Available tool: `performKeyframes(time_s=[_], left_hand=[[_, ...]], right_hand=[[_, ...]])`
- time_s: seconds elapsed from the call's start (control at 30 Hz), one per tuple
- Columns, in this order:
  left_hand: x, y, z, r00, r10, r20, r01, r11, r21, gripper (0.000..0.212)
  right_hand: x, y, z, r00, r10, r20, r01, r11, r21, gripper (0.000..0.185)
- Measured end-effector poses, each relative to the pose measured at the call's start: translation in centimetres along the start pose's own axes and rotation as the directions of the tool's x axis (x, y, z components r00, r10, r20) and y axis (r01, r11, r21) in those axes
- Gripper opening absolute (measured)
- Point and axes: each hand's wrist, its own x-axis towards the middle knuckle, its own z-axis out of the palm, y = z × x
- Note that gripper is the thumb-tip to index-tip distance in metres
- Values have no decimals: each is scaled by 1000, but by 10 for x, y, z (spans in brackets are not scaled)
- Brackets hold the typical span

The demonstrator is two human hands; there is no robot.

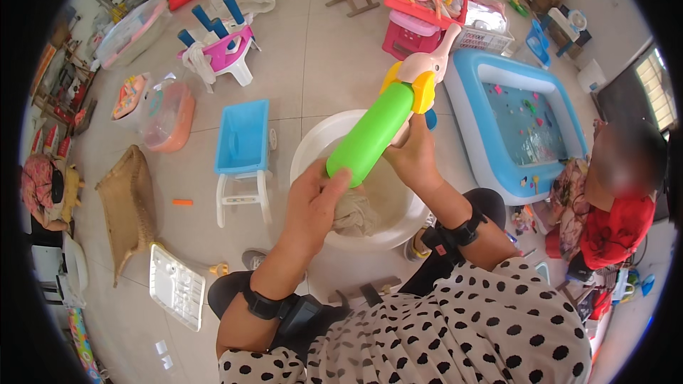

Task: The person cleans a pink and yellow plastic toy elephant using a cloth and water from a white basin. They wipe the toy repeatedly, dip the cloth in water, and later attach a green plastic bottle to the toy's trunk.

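Both my hands hold a plastic elephant-headed toy (373, 133) above a white basin (307, 141). Its body is a green cylinder, with yellow ears and a pale pink head and trunk pointing away to the upper right. My left hand (315, 202) grips the rounded near end of the green part, thumb on top. Below the head, my right hand (413, 152) is closed around a pink part, mostly hidden by the fingers. Cloudy water and a wet beige cloth (355, 216) are in the basin under the toy.
An inflatable pool (464, 117) with water and small floating toys stands right, beside a seated person (613, 208). Left are a blue toy cart (243, 138), a white plastic rack (176, 288) and a woven basket (128, 213). A pink-and-white stool (235, 56) and red toy bin (395, 2) stand farther off.
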Motion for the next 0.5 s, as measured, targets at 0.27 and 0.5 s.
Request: performKeyframes(time_s=[0.27, 0.5], left_hand=[[-8, 14, 15, 966, 241, -95, -191, 911, 365, 48], [-4, 9, 10, 987, 151, -57, -136, 969, 205, 48]], right_hand=[[2, 4, -2, 999, -50, -5, 49, 997, -52, 71], [-2, 2, -1, 999, -47, 0, 46, 997, -63, 71]])
